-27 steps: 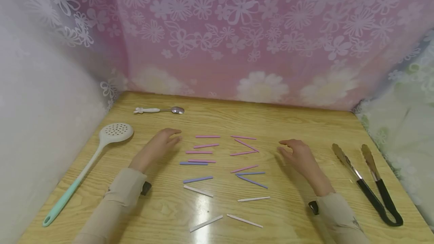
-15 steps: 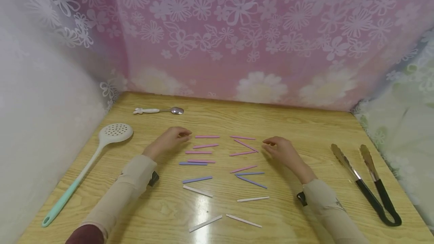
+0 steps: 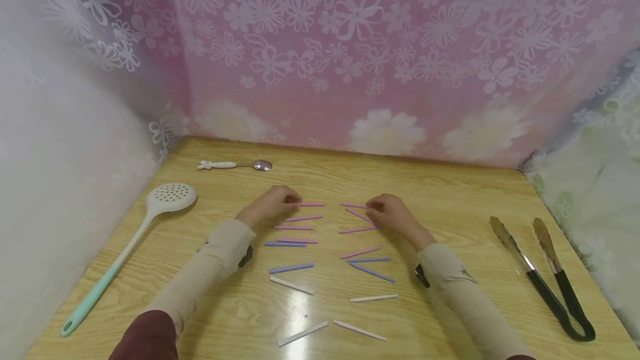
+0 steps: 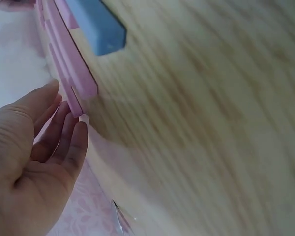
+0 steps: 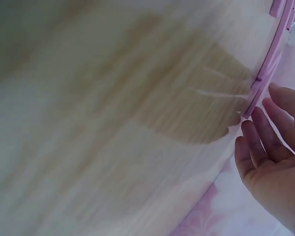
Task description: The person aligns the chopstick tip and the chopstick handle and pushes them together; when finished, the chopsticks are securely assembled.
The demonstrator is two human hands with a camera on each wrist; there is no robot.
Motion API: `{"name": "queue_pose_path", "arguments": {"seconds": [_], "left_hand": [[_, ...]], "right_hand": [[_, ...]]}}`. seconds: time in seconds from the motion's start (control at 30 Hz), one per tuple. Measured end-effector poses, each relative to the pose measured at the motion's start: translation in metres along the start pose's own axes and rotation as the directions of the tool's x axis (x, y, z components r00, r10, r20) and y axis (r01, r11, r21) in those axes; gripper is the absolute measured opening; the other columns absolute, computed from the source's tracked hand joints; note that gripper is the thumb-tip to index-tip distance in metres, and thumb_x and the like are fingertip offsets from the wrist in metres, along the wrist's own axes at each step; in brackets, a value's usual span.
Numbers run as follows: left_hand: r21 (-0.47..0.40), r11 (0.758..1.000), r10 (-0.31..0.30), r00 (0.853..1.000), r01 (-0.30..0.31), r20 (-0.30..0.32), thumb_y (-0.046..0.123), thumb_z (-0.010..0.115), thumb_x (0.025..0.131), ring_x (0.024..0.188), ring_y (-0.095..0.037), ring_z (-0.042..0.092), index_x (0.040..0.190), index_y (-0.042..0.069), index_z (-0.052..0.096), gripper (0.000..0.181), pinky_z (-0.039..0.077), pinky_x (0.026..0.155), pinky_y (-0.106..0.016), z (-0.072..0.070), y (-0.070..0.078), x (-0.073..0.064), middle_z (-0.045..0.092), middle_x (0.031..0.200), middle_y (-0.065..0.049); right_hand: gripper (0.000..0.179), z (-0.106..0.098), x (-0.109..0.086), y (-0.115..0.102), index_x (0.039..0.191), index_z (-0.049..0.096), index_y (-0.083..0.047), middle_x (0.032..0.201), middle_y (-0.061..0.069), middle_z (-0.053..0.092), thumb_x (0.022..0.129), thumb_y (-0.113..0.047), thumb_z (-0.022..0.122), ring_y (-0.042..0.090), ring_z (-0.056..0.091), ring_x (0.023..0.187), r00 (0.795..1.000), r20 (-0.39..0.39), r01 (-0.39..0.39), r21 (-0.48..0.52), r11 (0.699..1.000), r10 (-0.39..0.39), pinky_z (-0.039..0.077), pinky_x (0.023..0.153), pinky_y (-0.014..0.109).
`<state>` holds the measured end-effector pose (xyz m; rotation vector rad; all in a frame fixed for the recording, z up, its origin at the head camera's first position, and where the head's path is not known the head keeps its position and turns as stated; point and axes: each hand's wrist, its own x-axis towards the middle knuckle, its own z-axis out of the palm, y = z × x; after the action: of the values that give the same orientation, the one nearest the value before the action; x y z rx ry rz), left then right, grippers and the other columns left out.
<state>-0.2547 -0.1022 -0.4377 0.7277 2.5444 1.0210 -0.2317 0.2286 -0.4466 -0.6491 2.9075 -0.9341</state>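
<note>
In the head view my left hand [image 3: 274,203] is at the outer end of the farthest pink stick [image 3: 312,204] in the left column. Opposite it, my right hand [image 3: 392,214] is by the outer end of the farthest pink stick [image 3: 353,205] in the right column. Both wrist views show relaxed, slightly bent fingers close beside the stick ends, with thumb and fingers apart. Whether skin touches the sticks is unclear. The right hand also covers the ends of two nearby pink sticks [image 3: 356,230]. Several blue sticks [image 3: 291,268] and white sticks [image 3: 374,298] lie closer to me.
A spoon [image 3: 262,165] lies at the back left of the wooden table [image 3: 425,182]. On the left is a perforated skimmer [image 3: 172,196] with a mint handle. Black-handled tongs [image 3: 545,290] lie spread on the right. Floral cloth [image 3: 320,60] hangs behind.
Both hands have moved inward, the left one rightward and the right one leftward, until they reached the ends of the farthest pink sticks. The sticks stay in place.
</note>
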Motion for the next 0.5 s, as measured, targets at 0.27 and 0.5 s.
{"name": "queue_pose_path", "arguments": {"seconds": [0.27, 0.5], "left_hand": [[0.077, 0.997, 0.032, 0.999, -0.031, -0.005, 0.007, 0.058, 0.095, 0.099, -0.022, 0.061, 0.113, -0.002, 0.066, 0.022, 0.051, 0.089, -0.033, 0.007, -0.003, 0.008, 0.066, 0.108, -0.013], [0.123, 0.990, 0.078, 0.997, -0.075, -0.025, 0.003, 0.058, 0.093, 0.094, -0.023, 0.061, 0.107, -0.003, 0.068, 0.018, 0.052, 0.085, -0.032, 0.007, -0.004, 0.011, 0.066, 0.102, -0.013]], "right_hand": [[0.015, 0.004, 0.010, -0.004, 0.099, 0.070, 0.004, 0.087, 0.012, 0.065, 0.089, -0.007, 0.065, 0.024, 0.061, 0.081, 1.000, 0.028, 0.009, -0.067, 0.998, -0.007, 0.053, 0.074, 0.039], [0.014, 0.004, 0.012, -0.006, 0.098, 0.070, 0.004, 0.086, 0.011, 0.065, 0.090, -0.005, 0.063, 0.022, 0.060, 0.078, 0.999, 0.035, 0.002, -0.061, 0.998, 0.000, 0.053, 0.072, 0.039]]}}
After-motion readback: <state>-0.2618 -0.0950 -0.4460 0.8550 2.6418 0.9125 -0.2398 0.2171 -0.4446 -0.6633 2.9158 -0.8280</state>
